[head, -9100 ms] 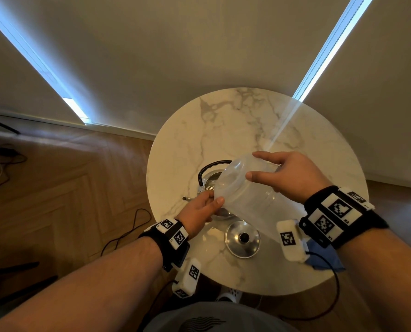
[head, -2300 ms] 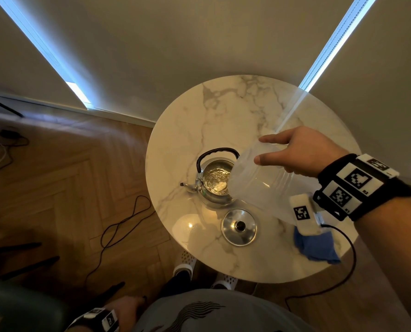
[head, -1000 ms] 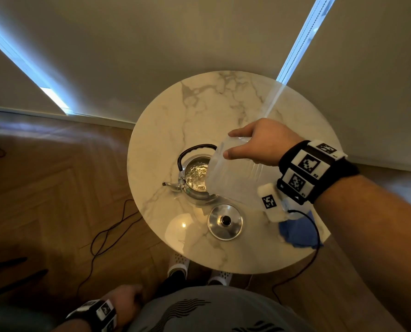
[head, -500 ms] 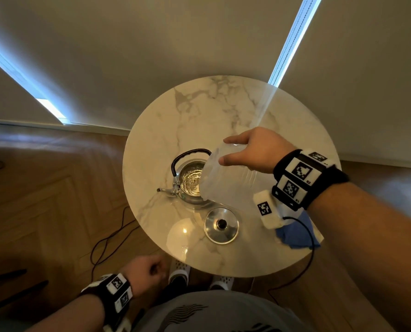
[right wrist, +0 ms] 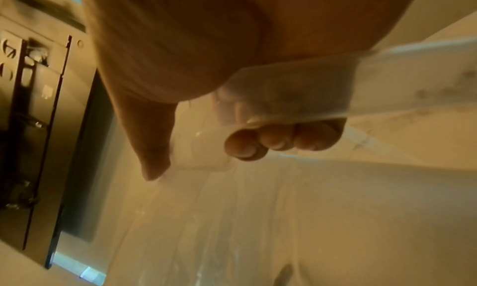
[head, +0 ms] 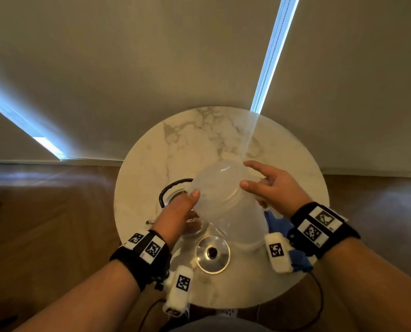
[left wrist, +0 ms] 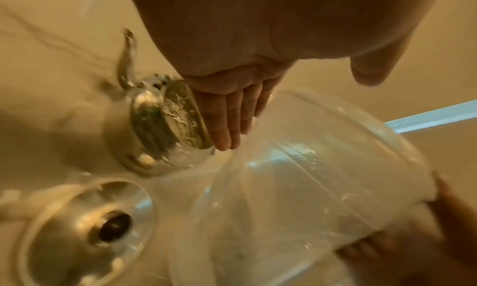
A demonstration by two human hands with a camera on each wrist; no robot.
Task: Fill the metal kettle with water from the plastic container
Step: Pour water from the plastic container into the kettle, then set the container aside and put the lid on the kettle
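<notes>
We record a round white marble-topped table standing on a wood floor against a plain wall with a bright vertical strip of light. On it sits the metal kettle, polished steel, lid off, its black arched handle raised and its spout pointing away from the container; rippled water shows in its open mouth in the left wrist view. The clear plastic container is held tilted on its side above the table with its open end down at the kettle's mouth and its base raised toward the wall. Our right hand grasps it at the upper end: the thumb lies on the near side and, in the right wrist view, three fingertips curl over a clear edge of the plastic. Our left hand lies flat against the container's left flank, fingers straight and together beside the kettle's rim, thumb tip touching the plastic; it presses rather than grips. The kettle's steel lid, with a black knob, lies on the table nearer us, just beside the kettle. A blue cloth lies at the table's right edge, partly hidden by the right wrist. Both wrists carry black bands with square black-and-white coded tags; we can read no lettering, brand or label on any item.
</notes>
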